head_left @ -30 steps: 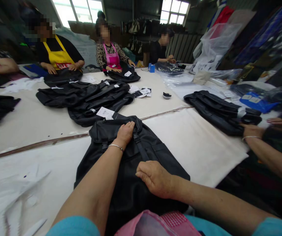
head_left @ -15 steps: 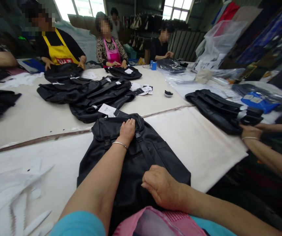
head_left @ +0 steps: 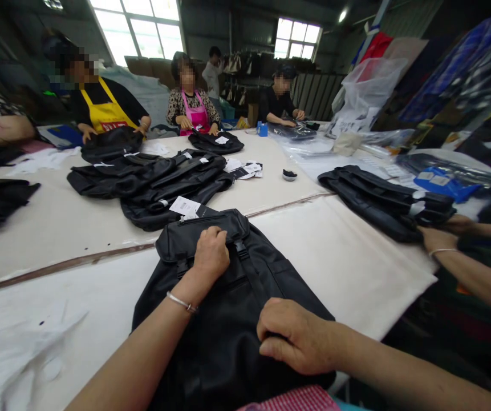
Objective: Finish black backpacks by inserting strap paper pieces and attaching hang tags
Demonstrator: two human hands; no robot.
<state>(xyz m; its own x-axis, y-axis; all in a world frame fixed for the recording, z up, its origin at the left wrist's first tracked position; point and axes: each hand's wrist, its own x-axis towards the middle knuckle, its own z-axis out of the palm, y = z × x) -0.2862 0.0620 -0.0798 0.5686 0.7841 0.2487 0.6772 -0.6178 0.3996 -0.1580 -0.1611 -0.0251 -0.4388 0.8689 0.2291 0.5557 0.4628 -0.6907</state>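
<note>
A black backpack (head_left: 228, 308) lies in front of me, its buckled top flap pointing away. White and black paper tags (head_left: 187, 206) stick out past its top end. My left hand (head_left: 211, 251) rests on the flap with its fingers curled in; what they hold, if anything, is hidden. Lower on the bag, toward its right side, my right hand (head_left: 294, 337) is closed, with black bag material between thumb and fingers.
Several black bags (head_left: 155, 177) are piled beyond the backpack. On the right, a neighbour's hands (head_left: 439, 237) touch another black bag (head_left: 386, 200). White scraps (head_left: 27, 359) lie at left, and a small dish (head_left: 289, 175) stands farther back. Several people work across the table.
My left hand has drawn back toward me over the flap, and its fingers have curled from lying flat. My right hand has shifted slightly right and down. The view has tilted up.
</note>
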